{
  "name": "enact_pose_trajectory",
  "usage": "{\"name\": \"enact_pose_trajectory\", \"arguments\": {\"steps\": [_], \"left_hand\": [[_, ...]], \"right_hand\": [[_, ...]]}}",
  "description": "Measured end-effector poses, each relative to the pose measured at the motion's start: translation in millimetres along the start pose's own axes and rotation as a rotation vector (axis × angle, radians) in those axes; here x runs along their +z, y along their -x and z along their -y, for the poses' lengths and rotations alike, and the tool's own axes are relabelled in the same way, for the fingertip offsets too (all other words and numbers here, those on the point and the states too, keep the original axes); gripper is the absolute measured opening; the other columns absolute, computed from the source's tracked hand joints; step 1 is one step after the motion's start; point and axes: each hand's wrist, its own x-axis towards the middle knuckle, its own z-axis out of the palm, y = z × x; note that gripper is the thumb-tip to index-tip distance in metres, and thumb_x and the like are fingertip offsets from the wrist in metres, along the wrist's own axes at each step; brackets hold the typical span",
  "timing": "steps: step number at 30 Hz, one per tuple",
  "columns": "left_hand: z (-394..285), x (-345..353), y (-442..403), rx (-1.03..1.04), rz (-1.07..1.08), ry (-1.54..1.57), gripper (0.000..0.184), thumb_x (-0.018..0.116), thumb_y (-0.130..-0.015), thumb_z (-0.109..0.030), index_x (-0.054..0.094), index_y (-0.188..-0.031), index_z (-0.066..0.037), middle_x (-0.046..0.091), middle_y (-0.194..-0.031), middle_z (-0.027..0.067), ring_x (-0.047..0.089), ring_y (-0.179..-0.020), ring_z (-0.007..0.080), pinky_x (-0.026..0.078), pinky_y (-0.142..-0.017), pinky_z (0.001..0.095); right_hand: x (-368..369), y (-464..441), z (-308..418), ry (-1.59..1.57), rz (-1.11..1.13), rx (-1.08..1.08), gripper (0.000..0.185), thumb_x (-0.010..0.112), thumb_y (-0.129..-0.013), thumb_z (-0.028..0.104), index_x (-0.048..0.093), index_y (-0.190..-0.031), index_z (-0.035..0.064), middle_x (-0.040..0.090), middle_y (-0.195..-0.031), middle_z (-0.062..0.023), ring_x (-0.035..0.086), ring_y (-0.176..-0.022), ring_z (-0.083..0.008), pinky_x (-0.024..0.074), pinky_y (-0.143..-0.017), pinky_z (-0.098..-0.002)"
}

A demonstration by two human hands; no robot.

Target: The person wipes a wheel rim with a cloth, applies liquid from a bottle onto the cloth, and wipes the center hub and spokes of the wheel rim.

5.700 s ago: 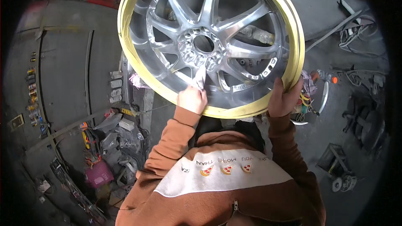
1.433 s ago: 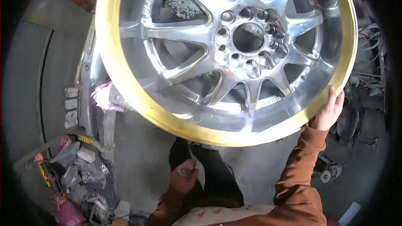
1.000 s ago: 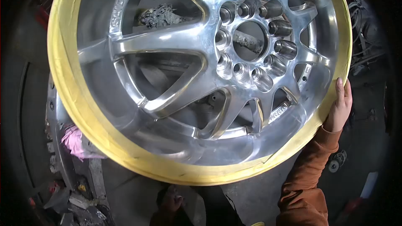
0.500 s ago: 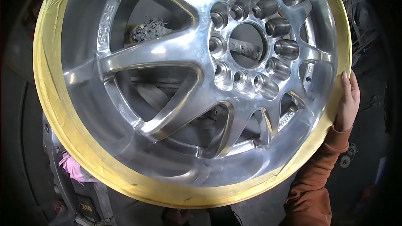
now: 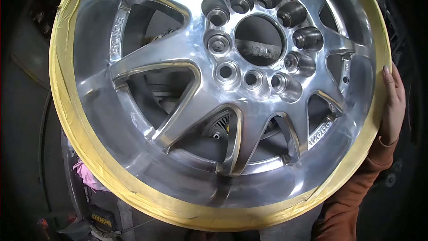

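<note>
A large polished alloy wheel [image 5: 189, 109] fills most of the head view, its spoked face turned towards me. Yellow masking tape [image 5: 200, 218], wrinkled in places, covers its outer lip all the way round where visible. Bolt holes ring the round centre bore, and the raised letters "SLIDE" show at the left. My right hand [image 5: 394, 102] is closed on the wheel's right edge, thumb on the taped front and the other fingers partly hidden behind. An orange-brown sleeve covers that arm. My left hand is out of sight.
Behind the wheel at lower left lies a pink cloth [image 5: 87, 176], above a dark case with yellow lettering [image 5: 101, 220]. A disc-shaped tool part [image 5: 218, 131] shows through the spokes. Dark floor surrounds the wheel.
In view, the wheel has shifted right and slightly down, tilting so its holes are seen more squarely at left. My right hand has moved with it, keeping its hold.
</note>
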Motion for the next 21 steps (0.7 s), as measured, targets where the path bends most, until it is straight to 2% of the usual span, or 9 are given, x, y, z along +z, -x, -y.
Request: {"name": "enact_pose_trajectory", "arguments": {"steps": [2, 4, 5, 6, 8, 10, 18, 20, 21], "left_hand": [[-15, -5, -6, 0.047, 0.033, -0.081, 0.029, 0.067, -0.08, -0.03, 0.053, -0.066, -0.01, 0.057, -0.056, 0.0103, 0.059, -0.052, 0.0235, 0.044, -0.049, 0.0374], [-14, 1, -7, 0.066, -0.003, -0.075, 0.03, 0.068, -0.079, -0.031, 0.053, -0.065, -0.009, 0.055, -0.055, 0.0102, 0.057, -0.05, 0.0242, 0.043, -0.048, 0.0382], [-13, 2, -7, 0.089, -0.031, -0.06, 0.031, 0.068, -0.078, -0.033, 0.053, -0.063, -0.009, 0.053, -0.053, 0.0101, 0.054, -0.048, 0.0249, 0.042, -0.047, 0.0391], [-13, 1, -7, 0.084, -0.036, -0.067, 0.031, 0.068, -0.078, -0.033, 0.053, -0.063, -0.009, 0.053, -0.053, 0.0101, 0.054, -0.048, 0.0249, 0.042, -0.047, 0.0391], [-13, -2, -6, 0.063, 0.083, -0.23, 0.031, 0.069, -0.077, -0.036, 0.056, -0.066, -0.009, 0.05, -0.051, 0.0101, 0.05, -0.045, 0.0267, 0.04, -0.045, 0.0409], [-12, -2, -6, 0.051, 0.129, -0.262, 0.031, 0.069, -0.077, -0.035, 0.056, -0.066, -0.01, 0.05, -0.051, 0.0105, 0.05, -0.045, 0.0263, 0.04, -0.044, 0.0408], [-4, 1, 6, 0.099, 0.119, -0.305, 0.029, 0.069, -0.077, -0.034, 0.057, -0.067, -0.01, 0.051, -0.053, 0.0122, 0.051, -0.045, 0.0249, 0.04, -0.044, 0.0403], [0, 6, 12, 0.146, 0.083, -0.368, 0.029, 0.069, -0.077, -0.034, 0.057, -0.067, -0.01, 0.052, -0.053, 0.0127, 0.052, -0.045, 0.0245, 0.04, -0.044, 0.0402], [3, 14, 6, 0.225, -0.073, -0.385, 0.028, 0.068, -0.078, -0.033, 0.057, -0.071, -0.009, 0.053, -0.057, 0.0131, 0.053, -0.048, 0.0259, 0.041, -0.046, 0.0402]], "right_hand": [[-1, -1, -3, 0.033, -0.052, 0.013, 0.039, 0.053, -0.093, 0.024, 0.053, -0.122, -0.0029, 0.061, -0.102, -0.0065, 0.057, -0.089, -0.0091, 0.0424, -0.079, -0.0198], [4, 1, -4, 0.043, -0.111, 0.011, 0.039, 0.053, -0.093, 0.024, 0.053, -0.122, -0.0028, 0.062, -0.101, -0.0062, 0.057, -0.087, -0.0088, 0.0428, -0.077, -0.0194], [4, 2, -5, 0.079, -0.161, 0.021, 0.042, 0.052, -0.093, 0.027, 0.05, -0.125, -0.0006, 0.06, -0.106, -0.0075, 0.057, -0.093, -0.0107, 0.0421, -0.083, -0.0203], [5, 2, -7, 0.114, -0.21, 0.033, 0.045, 0.052, -0.094, 0.03, 0.048, -0.129, 0.0017, 0.059, -0.111, -0.0089, 0.057, -0.099, -0.0127, 0.0414, -0.089, -0.0212], [9, 2, -9, 0.126, -0.23, 0.034, 0.045, 0.051, -0.094, 0.03, 0.048, -0.129, 0.0016, 0.059, -0.111, -0.0087, 0.057, -0.099, -0.0125, 0.0414, -0.089, -0.0212], [10, 3, -10, 0.128, -0.232, 0.025, 0.045, 0.051, -0.094, 0.029, 0.048, -0.129, 0.0014, 0.059, -0.111, -0.0085, 0.057, -0.099, -0.0123, 0.0414, -0.089, -0.0213], [8, 2, -8, 0.156, -0.291, 0.025, 0.045, 0.051, -0.094, 0.028, 0.047, -0.129, 0.0009, 0.059, -0.11, -0.0079, 0.056, -0.098, -0.0117, 0.0415, -0.088, -0.0215], [1, -1, -8, 0.057, -0.141, 0.023, 0.041, 0.052, -0.094, 0.026, 0.05, -0.125, -0.0009, 0.06, -0.105, -0.0068, 0.057, -0.091, -0.0098, 0.0424, -0.081, -0.0202], [-2, -2, -5, -0.043, 0.009, 0.023, 0.038, 0.053, -0.093, 0.023, 0.053, -0.121, -0.0027, 0.062, -0.1, -0.0058, 0.057, -0.084, -0.008, 0.0432, -0.074, -0.0188]]}}
